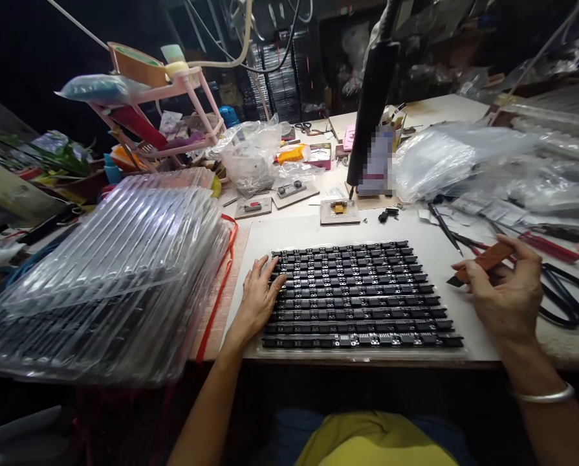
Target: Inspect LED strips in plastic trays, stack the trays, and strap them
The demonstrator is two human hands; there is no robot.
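Observation:
A clear plastic tray (361, 353) filled with rows of small black parts (357, 294) lies on the white mat in front of me. My left hand (259, 299) rests flat on the tray's left edge, fingers spread over the black parts. My right hand (507, 291) hovers to the right of the tray and holds a brown-handled tool with a dark blade (483, 262), its tip pointing left toward the tray.
A tall stack of clear plastic trays (109, 272) fills the left side. Behind the tray sit small fixtures (340, 210), a black lamp post (374, 97), plastic bags (250, 155) and a pink rack (173, 110). Scissors and cutters (556, 285) lie at right.

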